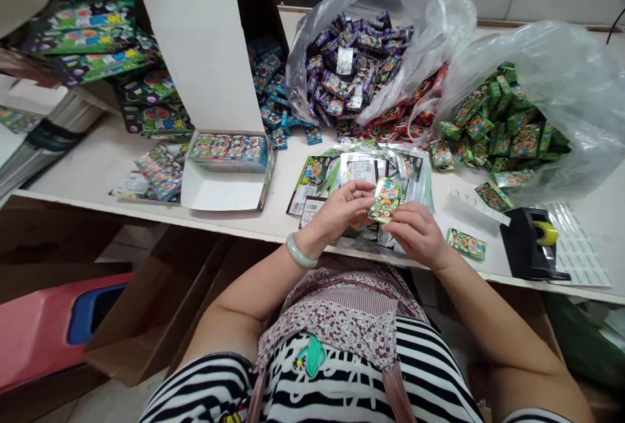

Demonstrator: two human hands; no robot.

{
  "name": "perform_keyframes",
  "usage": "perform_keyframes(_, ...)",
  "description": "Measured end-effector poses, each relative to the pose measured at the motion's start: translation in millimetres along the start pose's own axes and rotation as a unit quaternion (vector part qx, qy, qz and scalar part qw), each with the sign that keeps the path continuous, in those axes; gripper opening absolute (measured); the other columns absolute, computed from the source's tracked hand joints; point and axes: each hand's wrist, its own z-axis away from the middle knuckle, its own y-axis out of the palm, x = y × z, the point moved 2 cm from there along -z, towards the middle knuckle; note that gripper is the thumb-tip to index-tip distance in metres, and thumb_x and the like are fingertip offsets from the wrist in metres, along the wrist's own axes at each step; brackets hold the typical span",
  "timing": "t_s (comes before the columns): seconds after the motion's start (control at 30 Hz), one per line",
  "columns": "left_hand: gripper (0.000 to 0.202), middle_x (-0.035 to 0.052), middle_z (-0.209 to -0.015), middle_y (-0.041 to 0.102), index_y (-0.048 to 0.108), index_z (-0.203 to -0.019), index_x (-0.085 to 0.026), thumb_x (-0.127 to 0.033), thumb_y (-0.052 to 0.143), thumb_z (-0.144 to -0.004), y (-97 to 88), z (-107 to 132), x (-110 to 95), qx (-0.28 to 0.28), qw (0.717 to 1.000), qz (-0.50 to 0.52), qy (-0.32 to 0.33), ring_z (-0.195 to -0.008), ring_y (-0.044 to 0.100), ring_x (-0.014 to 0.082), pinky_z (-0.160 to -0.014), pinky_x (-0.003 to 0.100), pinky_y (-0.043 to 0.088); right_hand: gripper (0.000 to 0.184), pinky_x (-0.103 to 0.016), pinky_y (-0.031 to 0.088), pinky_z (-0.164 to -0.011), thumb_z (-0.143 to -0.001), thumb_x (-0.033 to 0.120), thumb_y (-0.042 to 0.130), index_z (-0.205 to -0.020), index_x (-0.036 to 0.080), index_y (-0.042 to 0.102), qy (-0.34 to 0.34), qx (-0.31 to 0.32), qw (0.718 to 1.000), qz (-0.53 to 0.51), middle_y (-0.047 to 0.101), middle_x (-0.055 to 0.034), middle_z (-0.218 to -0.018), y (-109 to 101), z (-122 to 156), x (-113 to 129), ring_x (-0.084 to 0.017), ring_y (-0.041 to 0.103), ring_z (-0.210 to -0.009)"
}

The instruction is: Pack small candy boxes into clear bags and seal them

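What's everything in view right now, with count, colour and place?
Table: 1, white, mid-view
Pouches: several, green-black, table's front centre
Held packet: 1, green, over pouches
Open carton: 1, white inside, left of pouches
Boxed packets: one row, mixed, in carton
Clear bags: at least 2, transparent, table's back
Purple packets: many, left bag
Red packets: many, between bags
Green packets: many, right bag
Blue packets: many, behind carton
Tape dispenser: 1, black, table's right
Loose packet: 1, green, left of dispenser
Printed packages: several, dark-green, left rear
Cardboard boxes: at least 2, brown, below table
Bracelet: 1, pale green, left wrist
Left hand: 1, bare, packet's left edge
Right hand: 1, bare, packet's right edge
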Motion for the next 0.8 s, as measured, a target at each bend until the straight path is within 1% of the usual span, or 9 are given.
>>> perform_keyframes(0.1,0.046,-0.0013,-0.090,0.060,0.059,-0.106,-0.019,-0.028,0.082,-0.067,-1.3,-2,5,-0.050,0.998,-0.013,0.035,-0.073,0.057,0.0062,-0.059,0.015,0.047,0.040,-0.045,0.055,-0.093,-0.090,0.019,0.064,-0.124,0.038,0.060,0.027,0.029,0.999,0.008,0.071,-0.0028,-0.107,6,6,2,-0.024,0.065,-0.109)
perform_keyframes(0.2,0.044,-0.0001,-0.091,0.060,0.058,-0.107,-0.019,-0.026,0.079,-0.069,-4.5,-1,13,-0.053,0.997,-0.030,0.045,-0.076,0.058,0.0077,-0.060,0.016,0.048,0.079,-0.060,0.042,-0.111,-0.080,0.045,0.076,-0.149,0.034,0.038,0.124,0.031,0.992,0.021,0.053,-0.0116,-0.144,6,7,-2,-0.035,0.043,-0.141)
perform_keyframes(0.27,0.042,0.0010,-0.092,0.061,0.059,-0.107,-0.020,-0.026,0.078,-0.070,-5.4,1,18,-0.044,0.997,-0.048,0.044,-0.077,0.059,0.0087,-0.061,0.017,0.049,0.098,-0.064,0.035,-0.116,-0.076,0.053,0.077,-0.156,0.031,0.025,0.167,0.055,0.984,0.017,0.040,-0.0151,-0.155,7,5,-5,-0.039,0.034,-0.147)
perform_keyframes(0.4,0.042,0.0028,-0.096,0.063,0.058,-0.111,-0.020,-0.034,0.076,-0.075,-8.3,4,25,-0.012,0.995,-0.094,0.045,-0.079,0.061,0.0110,-0.065,0.022,0.053,0.082,-0.058,0.043,-0.111,-0.081,0.042,0.073,-0.152,0.031,0.033,0.196,0.078,0.978,0.002,0.050,-0.0145,-0.145,9,0,-5,-0.035,0.050,-0.135)
perform_keyframes(0.47,0.045,0.0060,-0.102,0.064,0.056,-0.117,-0.020,-0.040,0.073,-0.080,-14.4,6,23,0.003,0.984,-0.157,0.086,-0.088,0.064,0.0157,-0.073,0.028,0.056,0.075,-0.056,0.044,-0.110,-0.080,0.040,0.073,-0.147,0.030,0.042,0.203,0.059,0.977,0.007,0.053,-0.0140,-0.140,6,2,-6,-0.035,0.052,-0.131)
perform_keyframes(0.53,0.054,0.0115,-0.120,0.063,0.053,-0.127,-0.021,-0.044,0.073,-0.082,-23.9,8,16,0.015,0.947,-0.277,0.162,-0.110,0.063,0.0239,-0.093,0.041,0.056,0.072,-0.056,0.043,-0.111,-0.079,0.040,0.074,-0.145,0.029,0.046,0.226,0.040,0.973,0.016,0.054,-0.0142,-0.139,-1,8,-9,-0.035,0.052,-0.132)
perform_keyframes(0.6,0.073,0.0156,-0.143,0.052,0.048,-0.139,-0.023,-0.046,0.079,-0.077,-33.9,9,11,0.051,0.876,-0.429,0.216,-0.137,0.047,0.0330,-0.116,0.053,0.039,0.071,-0.056,0.043,-0.111,-0.081,0.042,0.073,-0.145,0.029,0.047,0.270,0.019,0.963,0.011,0.053,-0.0144,-0.141,-12,19,-16,-0.034,0.049,-0.135)
perform_keyframes(0.7,0.101,0.0160,-0.164,0.026,0.033,-0.152,-0.026,-0.048,0.086,-0.069,-45.5,5,12,0.125,0.767,-0.600,0.189,-0.154,0.014,0.0410,-0.125,0.063,0.011,0.070,-0.055,0.045,-0.110,-0.083,0.047,0.071,-0.147,0.031,0.046,0.325,0.013,0.945,-0.038,0.052,-0.0130,-0.146,-24,36,-24,-0.032,0.048,-0.138)
perform_keyframes(0.8,0.113,0.0167,-0.166,0.020,0.025,-0.156,-0.025,-0.047,0.088,-0.065,-49.2,0,19,0.156,0.718,-0.661,0.152,-0.155,0.007,0.0430,-0.124,0.065,0.007,0.071,-0.054,0.043,-0.113,-0.082,0.050,0.072,-0.147,0.031,0.047,0.325,0.040,0.941,-0.086,0.050,-0.0127,-0.150,-25,45,-24,-0.032,0.045,-0.142)
